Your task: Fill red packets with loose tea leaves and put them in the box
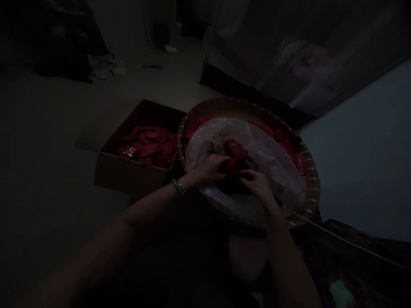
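Note:
In dim light, my left hand (pixel 210 168) is closed on a small red packet (pixel 228 166). My right hand (pixel 257 184) has its fingers bent together at the packet's right end. Below my hands sits a dark object (pixel 233 185), too dark to make out; a thin pale cable (pixel 321 226) runs off to the right from beside my right wrist. Just beyond my fingers lies another red packet (pixel 236 149), with dark loose bits (pixel 213 149) near it. All this is on a clear plastic sheet (pixel 269 158) in a round woven tray (pixel 313 184).
More red packets (pixel 285 143) line the tray's far right edge. To the left stands an open cardboard box (pixel 128 174) holding many red packets (pixel 150 145). A pale wall (pixel 362 149) rises at right, and a large plastic-covered thing (pixel 257 51) stands behind the tray.

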{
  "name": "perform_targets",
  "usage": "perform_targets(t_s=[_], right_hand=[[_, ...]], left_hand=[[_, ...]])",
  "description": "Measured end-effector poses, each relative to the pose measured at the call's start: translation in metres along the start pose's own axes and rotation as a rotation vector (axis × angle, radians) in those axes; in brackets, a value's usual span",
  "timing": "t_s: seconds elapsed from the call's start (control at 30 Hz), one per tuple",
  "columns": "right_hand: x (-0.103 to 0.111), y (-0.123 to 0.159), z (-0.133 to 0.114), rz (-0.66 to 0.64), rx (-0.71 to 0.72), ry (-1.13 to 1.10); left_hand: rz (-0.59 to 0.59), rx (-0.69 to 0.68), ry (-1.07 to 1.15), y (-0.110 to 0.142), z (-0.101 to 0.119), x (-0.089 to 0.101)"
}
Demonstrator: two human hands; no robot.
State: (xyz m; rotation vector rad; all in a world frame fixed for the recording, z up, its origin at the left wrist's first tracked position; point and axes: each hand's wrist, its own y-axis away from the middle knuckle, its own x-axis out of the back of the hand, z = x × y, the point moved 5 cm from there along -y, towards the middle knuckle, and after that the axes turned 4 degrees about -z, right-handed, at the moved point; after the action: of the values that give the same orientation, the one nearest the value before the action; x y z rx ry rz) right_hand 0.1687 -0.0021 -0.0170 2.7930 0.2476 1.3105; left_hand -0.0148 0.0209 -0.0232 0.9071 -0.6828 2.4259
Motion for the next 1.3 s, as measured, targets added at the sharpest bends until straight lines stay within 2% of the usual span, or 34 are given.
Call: perform_targets(t_s=[0.17,0.37,0.47,0.67,0.83,1.1,1.3], right_hand=[[0.028,0.009,-0.007,0.095,-0.053,-0.252],[0.038,0.013,-0.05,0.149,0.003,-0.376],[0.036,0.012,-0.051,0.163,-0.003,-0.445],[0.021,0.007,-0.027,0.151,-0.057,-0.489],[0.007,0.001,-0.033,0.131,-0.018,-0.425],[0.02,0.003,-0.018,0.283,-0.086,-0.487],[0.0,0.003,-0.031,0.217,0.029,-0.249]], left_hand=[[-0.022,-0.004,-0.004,-0.001,0.0,-0.002],[-0.014,-0.004,-0.009,0.0,-0.002,-0.004],[-0.019,-0.002,-0.02,0.0,-0.004,-0.005],[-0.026,-0.008,-0.008,0.0,-0.001,-0.003],[-0.057,-0.038,-0.021,0.0,0.003,-0.004],[-0.04,-0.006,-0.057,0.0,0.001,-0.004],[-0.04,-0.02,-0.054,-0.001,0.004,-0.004]])
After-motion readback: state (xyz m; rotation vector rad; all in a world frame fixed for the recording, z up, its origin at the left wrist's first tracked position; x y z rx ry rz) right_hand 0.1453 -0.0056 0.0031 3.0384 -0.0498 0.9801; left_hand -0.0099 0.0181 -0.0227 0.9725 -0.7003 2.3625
